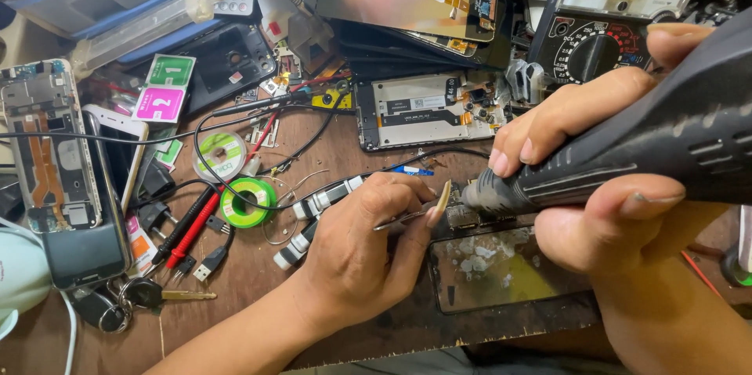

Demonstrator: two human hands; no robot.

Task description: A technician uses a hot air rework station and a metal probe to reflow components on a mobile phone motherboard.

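Note:
My right hand (595, 179) grips a thick dark grey rotary hand tool (627, 152) whose metal tip points left and down at the top edge of a phone panel (501, 269). That panel lies flat on the wooden bench, its glass smeared with white residue. My left hand (368, 250) rests on the bench just left of the panel and pinches thin metal tweezers (399, 220), their tips aimed at the spot under the tool's nose. The contact point itself is hidden by my fingers.
An opened phone frame (427, 109) lies behind the hands. Further back sits an analog multimeter (603, 7). At left are two opened phones (51, 148), red and black probes (192, 226), solder reels (247, 203), keys (149, 294), cables and sticker tabs (160, 101).

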